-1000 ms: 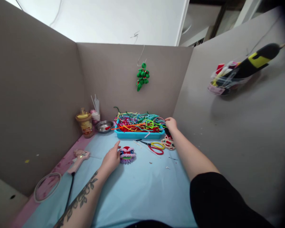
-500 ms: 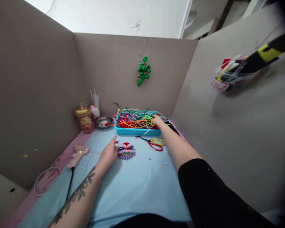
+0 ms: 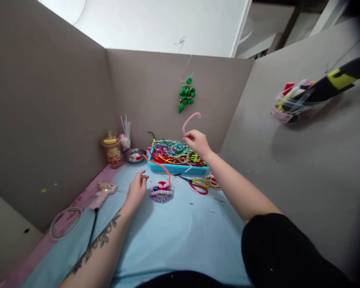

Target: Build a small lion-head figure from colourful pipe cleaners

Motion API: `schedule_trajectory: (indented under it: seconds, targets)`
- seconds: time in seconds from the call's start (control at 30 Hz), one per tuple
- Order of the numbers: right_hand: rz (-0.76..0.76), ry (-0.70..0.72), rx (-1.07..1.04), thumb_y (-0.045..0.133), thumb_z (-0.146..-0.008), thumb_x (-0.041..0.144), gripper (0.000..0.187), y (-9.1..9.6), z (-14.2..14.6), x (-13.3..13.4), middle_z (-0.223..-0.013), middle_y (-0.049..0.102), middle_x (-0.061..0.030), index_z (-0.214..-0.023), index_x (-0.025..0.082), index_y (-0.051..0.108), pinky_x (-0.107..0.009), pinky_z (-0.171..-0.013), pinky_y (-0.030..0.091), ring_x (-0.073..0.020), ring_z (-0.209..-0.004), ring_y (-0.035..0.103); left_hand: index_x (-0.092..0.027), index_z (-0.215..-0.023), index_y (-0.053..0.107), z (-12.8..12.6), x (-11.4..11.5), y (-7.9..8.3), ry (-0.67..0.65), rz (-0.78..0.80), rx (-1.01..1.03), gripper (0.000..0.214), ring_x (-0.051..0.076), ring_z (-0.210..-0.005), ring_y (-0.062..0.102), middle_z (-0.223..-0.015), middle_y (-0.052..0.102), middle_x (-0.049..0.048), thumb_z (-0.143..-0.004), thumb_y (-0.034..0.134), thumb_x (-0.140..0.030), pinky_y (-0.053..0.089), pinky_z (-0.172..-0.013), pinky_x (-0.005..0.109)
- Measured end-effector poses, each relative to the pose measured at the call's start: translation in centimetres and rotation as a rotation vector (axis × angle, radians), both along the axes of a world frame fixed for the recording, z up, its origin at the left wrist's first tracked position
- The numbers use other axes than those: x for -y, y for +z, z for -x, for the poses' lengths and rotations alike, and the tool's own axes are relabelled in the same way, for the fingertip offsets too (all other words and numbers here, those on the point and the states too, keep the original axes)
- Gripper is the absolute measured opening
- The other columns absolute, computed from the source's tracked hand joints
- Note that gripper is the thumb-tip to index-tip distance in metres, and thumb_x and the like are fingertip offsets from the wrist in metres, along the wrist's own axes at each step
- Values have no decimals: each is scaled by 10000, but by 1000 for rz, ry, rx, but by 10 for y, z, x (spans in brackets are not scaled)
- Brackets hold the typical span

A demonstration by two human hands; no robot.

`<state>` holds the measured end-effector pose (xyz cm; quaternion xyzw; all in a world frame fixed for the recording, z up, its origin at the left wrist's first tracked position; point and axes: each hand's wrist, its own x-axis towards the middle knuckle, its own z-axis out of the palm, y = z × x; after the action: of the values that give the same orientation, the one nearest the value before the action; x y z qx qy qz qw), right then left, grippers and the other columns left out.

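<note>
Right hand (image 3: 195, 139) has risen above the tray (image 3: 180, 170), pinching a pink stem (image 3: 188, 121), left hand (image 3: 137, 190) being empty beside the figure (image 3: 161, 193) on the table (image 3: 174, 236), which the displaced orange stem (image 3: 165, 165) could snag if tugged.

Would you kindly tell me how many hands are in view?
2. The left hand is beside the red-and-purple ornament, holding nothing visible; the right hand holds a pink stem near the tray. I see no sign of others hidden.
</note>
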<state>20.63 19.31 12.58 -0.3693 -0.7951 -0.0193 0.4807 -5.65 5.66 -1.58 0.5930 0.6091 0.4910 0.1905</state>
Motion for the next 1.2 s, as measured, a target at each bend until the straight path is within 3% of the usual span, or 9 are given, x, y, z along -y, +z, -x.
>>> schedule_trajectory:
  seconds: [0.17, 0.33, 0.5, 0.57, 0.63, 0.73, 0.83, 0.93, 1.2]
  targets:
    - [165, 195, 305, 448, -872, 178, 234, -44, 32, 54, -981, 668, -57, -1030, 197, 619, -256, -779, 433, -164, -856, 604, -120, -1130, 545, -3, 2, 7, -143, 43, 316, 407, 205, -849, 655, -993, 675, 121, -792, 503, -342, 498, -775, 340]
    - [233, 231, 430, 451, -890, 196, 232, -95, 30, 88, -978, 682, -87, -998, 190, 656, -271, -775, 434, -191, -894, 622, -120, -1007, 632, -6, 4, 10, -157, 75, 282, 363, 217, -838, 640, -929, 693, 114, -700, 614, -314, 490, -783, 351]
    - [244, 363, 505, 484, -871, 198, 209, -111, 32, 106, -893, 692, -71, -969, 206, 669, -258, -731, 432, -177, -810, 625, -131, -1148, 572, -16, 15, 19, -443, 222, 552, 529, 150, -718, 625, -1030, 668, 115, -698, 691, -382, 449, -566, 217]
    - [250, 435, 484, 489, -875, 230, 204, -109, 39, 106, -885, 690, -63, -965, 211, 670, -253, -739, 427, -172, -819, 619, -106, -1075, 602, -19, 18, 22, -462, 247, 666, 473, 95, -578, 568, -862, 686, 81, -703, 703, -379, 406, -492, 178]
    - [315, 457, 385, 496, -875, 274, 201, -106, 44, 99, -878, 689, -51, -939, 199, 671, -246, -739, 425, -165, -814, 615, -81, -947, 633, -17, 19, 25, -418, 250, 799, 352, 63, -503, 518, -712, 660, 43, -708, 713, -327, 399, -465, 158]
    - [463, 281, 148, 396, -898, 217, 268, -105, 43, 78, -824, 676, -44, -855, 162, 655, -236, -679, 419, -149, -750, 597, -82, -883, 638, -9, 15, 29, -308, 212, 1045, 172, 49, -480, 513, -653, 627, 19, -755, 662, -194, 428, -455, 140]
    - [583, 196, 315, 521, -775, 115, 114, -113, 37, 64, -776, 657, -33, -781, 151, 629, -233, -655, 390, -151, -719, 577, -98, -881, 626, 2, 10, 33, -207, 162, 1331, 122, 38, -467, 524, -630, 602, 9, -837, 512, -91, 465, -470, 127]
    - [601, 165, 474, 562, -724, 95, 201, -125, 38, 66, -876, 654, -45, -908, 169, 585, -221, -616, 354, -148, -734, 566, -100, -845, 605, 7, 6, 34, -92, 134, 1539, 203, 34, -461, 532, -619, 589, 14, -875, 410, -53, 483, -479, 115]
    - [681, -16, 615, 566, -734, 125, 222, -139, 58, 76, -784, 632, -60, -941, 183, 511, -232, -533, 268, -174, -672, 563, -107, -824, 594, 5, 5, 34, -11, 153, 1603, 198, 35, -440, 521, -602, 582, 13, -838, 421, -11, 485, -457, 118]
